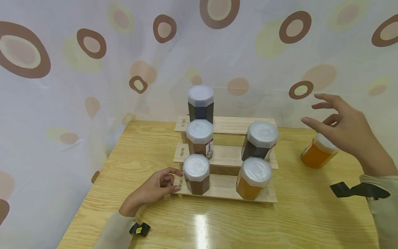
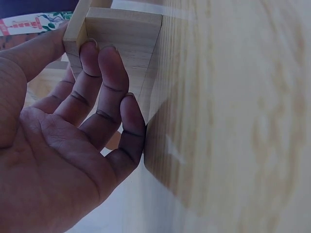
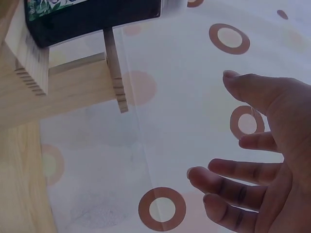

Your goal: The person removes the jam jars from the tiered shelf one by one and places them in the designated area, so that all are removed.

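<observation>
My left hand (image 1: 152, 188) is at the left end of a three-step wooden rack (image 1: 224, 185), thumb and curled fingers gripping the end of its lowest step. In the left wrist view, the fingertips (image 2: 112, 60) press against the pale wood support (image 2: 124, 29). Off to the right, my right hand (image 1: 348, 128) hovers with fingers spread and nothing between them. It partly covers a jar of orange contents (image 1: 317, 154) with a white lid, standing on the table. The right wrist view also shows the thumb and fingers apart.
Lidded jars stand on the rack: a dark jar (image 1: 200, 107) on the top step, a brown jar (image 1: 199, 138) and another dark jar (image 1: 258, 143) on the middle, a second brown jar (image 1: 196, 174) and an orange jar (image 1: 252, 180) below. A patterned curtain (image 1: 174, 62) hangs behind the table (image 1: 149, 148).
</observation>
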A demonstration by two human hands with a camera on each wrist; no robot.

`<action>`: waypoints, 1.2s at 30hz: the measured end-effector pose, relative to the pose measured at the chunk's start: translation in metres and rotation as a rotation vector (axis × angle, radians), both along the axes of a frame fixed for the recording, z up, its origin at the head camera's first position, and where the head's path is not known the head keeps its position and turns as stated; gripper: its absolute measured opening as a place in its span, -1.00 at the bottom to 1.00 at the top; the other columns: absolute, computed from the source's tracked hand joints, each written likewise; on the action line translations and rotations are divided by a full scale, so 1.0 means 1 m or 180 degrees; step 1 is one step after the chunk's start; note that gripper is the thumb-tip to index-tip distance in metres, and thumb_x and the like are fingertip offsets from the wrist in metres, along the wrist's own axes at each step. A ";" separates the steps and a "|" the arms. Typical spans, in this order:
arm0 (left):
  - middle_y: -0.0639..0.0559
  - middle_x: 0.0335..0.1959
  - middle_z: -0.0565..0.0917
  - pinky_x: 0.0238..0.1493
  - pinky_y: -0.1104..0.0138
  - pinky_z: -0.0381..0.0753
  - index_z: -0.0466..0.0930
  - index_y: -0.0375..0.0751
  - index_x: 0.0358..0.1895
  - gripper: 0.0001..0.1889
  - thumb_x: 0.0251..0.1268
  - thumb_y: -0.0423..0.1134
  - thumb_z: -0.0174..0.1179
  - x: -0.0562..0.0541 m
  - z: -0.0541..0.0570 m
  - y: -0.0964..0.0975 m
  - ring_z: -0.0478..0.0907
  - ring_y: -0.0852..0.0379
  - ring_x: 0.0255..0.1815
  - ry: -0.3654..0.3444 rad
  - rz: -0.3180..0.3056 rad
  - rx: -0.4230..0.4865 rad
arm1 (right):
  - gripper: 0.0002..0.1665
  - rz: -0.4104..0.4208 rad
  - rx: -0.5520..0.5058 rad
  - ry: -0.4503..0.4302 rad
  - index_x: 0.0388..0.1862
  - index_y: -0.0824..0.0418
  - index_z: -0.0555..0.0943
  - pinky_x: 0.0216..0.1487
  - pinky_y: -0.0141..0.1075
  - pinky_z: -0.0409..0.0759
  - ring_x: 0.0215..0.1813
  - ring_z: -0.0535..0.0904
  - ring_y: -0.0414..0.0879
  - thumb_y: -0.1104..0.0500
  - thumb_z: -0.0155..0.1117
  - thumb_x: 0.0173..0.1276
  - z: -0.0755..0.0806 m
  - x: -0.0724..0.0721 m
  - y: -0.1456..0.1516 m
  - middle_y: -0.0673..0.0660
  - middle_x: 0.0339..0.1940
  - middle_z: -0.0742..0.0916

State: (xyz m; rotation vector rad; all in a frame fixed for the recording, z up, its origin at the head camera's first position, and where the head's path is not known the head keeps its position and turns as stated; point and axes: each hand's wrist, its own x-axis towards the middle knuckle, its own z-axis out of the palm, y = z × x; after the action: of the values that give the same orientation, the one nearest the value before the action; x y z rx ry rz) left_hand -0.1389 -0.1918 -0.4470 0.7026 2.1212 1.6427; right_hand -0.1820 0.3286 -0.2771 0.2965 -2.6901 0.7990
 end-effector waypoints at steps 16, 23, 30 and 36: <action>-0.06 -0.43 0.56 -0.49 0.44 0.41 0.45 -0.31 0.30 -0.59 0.46 -0.39 0.28 0.000 -0.001 0.000 0.41 0.24 -0.52 -0.0013 0.0014 0.0001 | -0.24 0.0572 0.0012 0.0324 0.49 0.00 0.46 -0.26 -0.65 0.42 -0.37 0.56 -0.48 0.10 0.52 0.35 0.033 -0.017 -0.056 0.26 0.17 0.69; -0.08 -0.42 0.57 -0.49 0.43 0.42 0.45 -0.31 0.30 -0.59 0.46 -0.40 0.28 -0.001 -0.001 -0.001 0.46 0.13 -0.50 -0.0027 0.0006 -0.0003 | -0.20 0.0755 0.0204 0.0633 0.49 0.07 0.46 -0.24 -0.64 0.44 -0.35 0.56 -0.46 0.10 0.55 0.30 0.045 -0.023 -0.080 0.23 0.11 0.73; -0.10 -0.41 0.57 -0.47 0.43 0.44 0.45 -0.31 0.30 -0.58 0.46 -0.40 0.28 -0.002 0.000 -0.001 0.51 -0.01 -0.48 -0.0034 -0.0010 0.0013 | -0.25 0.0899 0.0171 0.0687 0.46 0.07 0.50 -0.38 -0.54 0.46 -0.44 0.59 -0.40 0.09 0.54 0.31 0.055 -0.027 -0.098 0.20 0.12 0.74; -0.08 -0.42 0.56 -0.48 0.44 0.42 0.45 -0.32 0.30 -0.58 0.45 -0.41 0.28 -0.002 -0.002 -0.001 0.45 0.17 -0.50 -0.0034 -0.0007 0.0034 | -0.23 0.0901 0.0298 0.0591 0.46 0.07 0.49 -0.23 -0.29 0.43 -0.39 0.66 -0.12 -0.02 0.54 0.31 0.062 -0.028 -0.116 0.18 0.14 0.73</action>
State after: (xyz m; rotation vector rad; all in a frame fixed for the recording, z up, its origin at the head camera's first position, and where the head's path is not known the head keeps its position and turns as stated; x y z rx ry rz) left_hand -0.1406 -0.1928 -0.4495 0.6976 2.1050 1.6542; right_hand -0.2100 0.2125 -0.2154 0.7490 -2.5456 0.6831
